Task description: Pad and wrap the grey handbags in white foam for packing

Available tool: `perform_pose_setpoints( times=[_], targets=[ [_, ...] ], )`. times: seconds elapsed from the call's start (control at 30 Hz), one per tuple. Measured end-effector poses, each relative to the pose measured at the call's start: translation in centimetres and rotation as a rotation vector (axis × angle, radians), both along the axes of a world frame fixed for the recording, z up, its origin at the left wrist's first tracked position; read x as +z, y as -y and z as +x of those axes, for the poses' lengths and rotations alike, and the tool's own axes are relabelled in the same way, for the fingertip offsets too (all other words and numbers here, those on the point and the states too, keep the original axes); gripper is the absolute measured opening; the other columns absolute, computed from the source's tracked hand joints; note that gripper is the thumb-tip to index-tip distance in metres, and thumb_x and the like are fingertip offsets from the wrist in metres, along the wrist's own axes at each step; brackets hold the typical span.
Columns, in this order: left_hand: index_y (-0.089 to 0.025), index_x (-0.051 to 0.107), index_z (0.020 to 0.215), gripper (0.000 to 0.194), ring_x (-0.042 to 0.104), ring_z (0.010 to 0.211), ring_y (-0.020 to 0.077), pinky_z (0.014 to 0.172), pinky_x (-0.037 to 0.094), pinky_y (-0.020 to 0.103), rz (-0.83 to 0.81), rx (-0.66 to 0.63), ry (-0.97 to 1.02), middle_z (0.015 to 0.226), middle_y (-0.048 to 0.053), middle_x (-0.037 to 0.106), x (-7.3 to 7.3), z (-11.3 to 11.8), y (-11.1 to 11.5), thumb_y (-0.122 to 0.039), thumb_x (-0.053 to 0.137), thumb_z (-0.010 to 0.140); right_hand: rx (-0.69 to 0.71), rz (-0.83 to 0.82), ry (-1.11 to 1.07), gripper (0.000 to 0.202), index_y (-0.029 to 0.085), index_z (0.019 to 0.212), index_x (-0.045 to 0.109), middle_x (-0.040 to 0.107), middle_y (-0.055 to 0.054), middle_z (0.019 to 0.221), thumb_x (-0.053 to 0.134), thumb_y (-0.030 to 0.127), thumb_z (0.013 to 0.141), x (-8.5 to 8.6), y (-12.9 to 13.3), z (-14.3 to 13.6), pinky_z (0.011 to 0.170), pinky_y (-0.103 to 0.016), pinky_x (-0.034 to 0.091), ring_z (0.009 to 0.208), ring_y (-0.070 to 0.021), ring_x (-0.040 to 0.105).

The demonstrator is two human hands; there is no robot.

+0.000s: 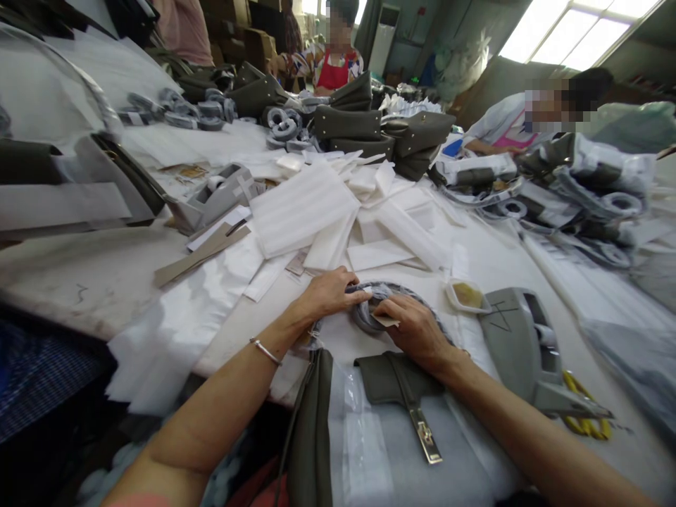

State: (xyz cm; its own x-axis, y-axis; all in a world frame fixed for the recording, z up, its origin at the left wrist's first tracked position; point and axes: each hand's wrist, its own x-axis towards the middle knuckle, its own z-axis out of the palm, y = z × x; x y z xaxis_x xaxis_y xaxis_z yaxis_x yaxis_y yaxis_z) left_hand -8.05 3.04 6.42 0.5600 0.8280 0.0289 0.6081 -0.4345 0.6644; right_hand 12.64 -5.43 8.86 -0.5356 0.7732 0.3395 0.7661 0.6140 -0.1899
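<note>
A dark green bag (398, 380) with a gold clasp lies at the table's near edge, partly covered with white and clear wrapping. Just beyond its top is a coiled strap (364, 317) in clear wrap. My left hand (332, 290) has its fingers closed on the coil's upper left side. Over the coil's right side, my right hand (415, 327) is closed on a small beige piece of paper (386, 320). Part of the coil is hidden under my right hand.
White foam sheets (306, 208) are heaped beyond my hands. To the right are a small dish (468, 296), a grey tape dispenser (520, 345) and yellow-handled scissors (586, 422). Another dispenser (224, 193) stands left. More bags (348, 127) and two people are across the table.
</note>
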Motion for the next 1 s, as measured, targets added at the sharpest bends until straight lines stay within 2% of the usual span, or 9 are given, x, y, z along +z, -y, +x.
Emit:
perform_pose_setpoints(
  times=[0.07, 0.17, 0.3, 0.37, 0.47, 0.57, 0.67, 0.87, 1.0],
  targets=[
    [-0.021, 0.072, 0.095, 0.038, 0.065, 0.085, 0.023, 0.074, 0.046, 0.029, -0.024, -0.014, 0.017, 0.094, 0.006, 0.07, -0.1, 0.2, 0.0, -0.055, 0.061, 0.084, -0.013, 0.016, 0.041, 0.022, 0.022, 0.083, 0.062, 0.068, -0.005, 0.083, 0.056, 0.001, 0.078, -0.3, -0.4, 0.1, 0.075, -0.035, 0.046, 0.08, -0.0219, 0.06],
    [-0.02, 0.073, 0.091, 0.032, 0.064, 0.08, 0.0212, 0.072, 0.045, 0.028, -0.094, -0.063, 0.114, 0.087, 0.004, 0.072, -0.2, 0.5, -0.1, -0.049, 0.064, 0.081, -0.005, 0.069, 0.074, 0.026, 0.022, 0.085, 0.063, 0.068, -0.009, 0.105, 0.059, -0.001, 0.072, -0.9, -1.4, 0.2, 0.084, -0.042, 0.047, 0.099, -0.027, 0.059],
    [-0.019, 0.073, 0.096, 0.027, 0.065, 0.085, 0.0199, 0.076, 0.045, 0.026, -0.109, -0.088, 0.204, 0.093, 0.003, 0.074, -0.2, 0.6, 0.0, -0.038, 0.063, 0.079, 0.063, 0.091, 0.012, 0.034, 0.021, 0.089, 0.06, 0.062, -0.012, 0.126, 0.054, -0.004, 0.067, -1.8, -2.9, 0.3, 0.101, -0.049, 0.044, 0.119, -0.0284, 0.053],
    [-0.018, 0.073, 0.098, 0.029, 0.066, 0.086, 0.0188, 0.077, 0.046, 0.026, -0.134, -0.101, 0.251, 0.095, 0.003, 0.074, 0.0, 0.5, 0.0, -0.039, 0.061, 0.081, 0.101, 0.059, 0.005, 0.038, 0.021, 0.092, 0.057, 0.064, -0.011, 0.121, 0.049, -0.005, 0.066, -2.0, -3.3, 0.5, 0.102, -0.048, 0.044, 0.117, -0.0262, 0.055],
    [-0.017, 0.073, 0.096, 0.032, 0.065, 0.084, 0.0177, 0.077, 0.045, 0.025, -0.231, -0.123, 0.364, 0.091, 0.002, 0.074, 0.5, 0.2, -0.2, -0.043, 0.059, 0.084, 0.084, 0.04, 0.023, 0.037, 0.02, 0.093, 0.055, 0.067, -0.009, 0.104, 0.046, -0.005, 0.068, -1.7, -3.4, 0.6, 0.086, -0.041, 0.05, 0.099, -0.0251, 0.059],
    [-0.015, 0.071, 0.088, 0.036, 0.061, 0.079, 0.0169, 0.075, 0.045, 0.026, -0.372, -0.023, 0.532, 0.083, 0.002, 0.07, 0.8, 0.2, -0.3, -0.049, 0.062, 0.082, 0.055, 0.129, -0.015, 0.028, 0.02, 0.093, 0.054, 0.065, -0.008, 0.091, 0.048, -0.002, 0.077, -1.1, -3.2, 0.3, 0.076, -0.038, 0.05, 0.083, -0.0237, 0.057],
    [-0.014, 0.067, 0.086, 0.04, 0.059, 0.077, 0.0156, 0.072, 0.046, 0.026, -0.487, 0.09, 0.641, 0.08, 0.001, 0.066, 0.6, 0.4, -0.5, -0.053, 0.066, 0.079, 0.063, 0.244, -0.042, 0.029, 0.02, 0.108, 0.056, 0.065, -0.009, 0.096, 0.046, 0.002, 0.087, 0.0, -3.0, -0.2, 0.082, -0.039, 0.049, 0.089, -0.024, 0.057],
    [-0.013, 0.068, 0.083, 0.05, 0.061, 0.071, 0.016, 0.063, 0.051, 0.027, -0.723, -0.056, 0.68, 0.078, 0.005, 0.067, -0.2, 0.3, -0.9, -0.062, 0.061, 0.081, 0.154, 0.333, 0.003, 0.039, 0.02, 0.13, 0.054, 0.066, -0.012, 0.11, 0.049, 0.008, 0.093, 1.9, -2.7, -0.7, 0.091, -0.044, 0.049, 0.103, -0.0261, 0.058],
    [-0.013, 0.067, 0.078, 0.044, 0.061, 0.07, 0.0156, 0.062, 0.051, 0.027, -0.718, -0.035, 0.746, 0.077, 0.006, 0.068, 0.1, 0.5, -1.3, -0.057, 0.065, 0.08, 0.17, 0.31, -0.002, 0.041, 0.024, 0.133, 0.055, 0.067, -0.011, 0.115, 0.05, 0.012, 0.094, 2.0, -2.6, -0.6, 0.097, -0.045, 0.047, 0.108, -0.0259, 0.058]
  ],
)
